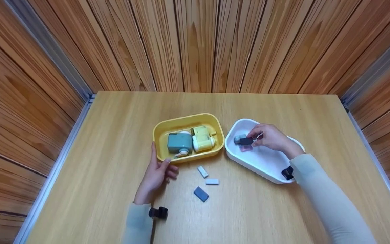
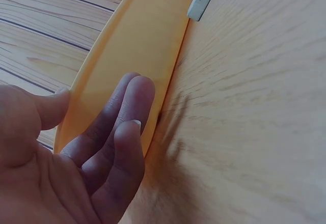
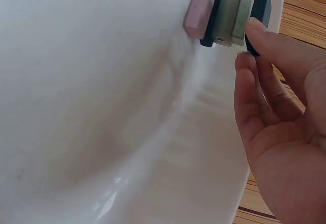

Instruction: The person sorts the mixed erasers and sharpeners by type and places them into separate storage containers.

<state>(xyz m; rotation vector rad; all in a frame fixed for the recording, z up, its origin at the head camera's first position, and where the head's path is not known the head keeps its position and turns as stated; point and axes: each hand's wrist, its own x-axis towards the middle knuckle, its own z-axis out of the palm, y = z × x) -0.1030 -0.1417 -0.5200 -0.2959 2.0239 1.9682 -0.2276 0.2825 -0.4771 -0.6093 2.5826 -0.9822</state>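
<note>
My right hand (image 1: pixel 272 137) pinches a dark rectangular block (image 3: pixel 262 7) between thumb and fingertips, over the far left end of a white bin (image 1: pixel 259 168). Close beside this block, in the right wrist view, several small blocks stand against one another: a pink block (image 3: pixel 200 10), a dark one, and grey-green ones. My left hand (image 1: pixel 155 174) is at the near left corner of a yellow bin (image 1: pixel 161 127). Its thumb touches the rim and its index finger lies along the left side; the other fingers bend loosely by the outer wall.
In the yellow bin lie a teal boxy container (image 1: pixel 178 142) and a pale yellow one (image 1: pixel 201 137), both with white parts. Two white blocks (image 1: pixel 212 182) and a dark blue-grey block (image 1: pixel 201 194) lie on the wooden table (image 1: pixel 113 135) before the bins. Wood-panelled walls (image 1: pixel 198 44) enclose the table.
</note>
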